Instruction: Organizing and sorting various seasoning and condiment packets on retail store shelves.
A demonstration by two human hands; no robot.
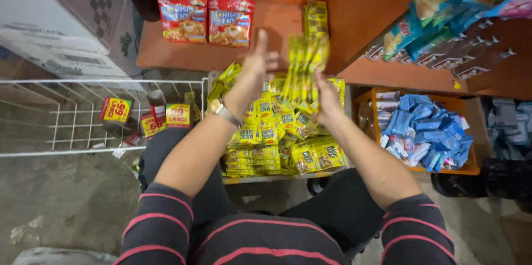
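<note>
My right hand grips a bundle of yellow sachet strips, raised above a box filled with several more yellow sachets. My left hand is lifted beside the bundle, fingers apart, holding nothing; it wears a wristwatch. More yellow strips stand on the orange shelf behind the bundle. My knees in dark trousers sit just below the box.
Red snack packs hang at the back of the shelf. An orange crate of blue wrapped packets sits to the right, under hanging snack bags. A white wire rack with small yellow-red packs stands left, and cardboard boxes lie behind it.
</note>
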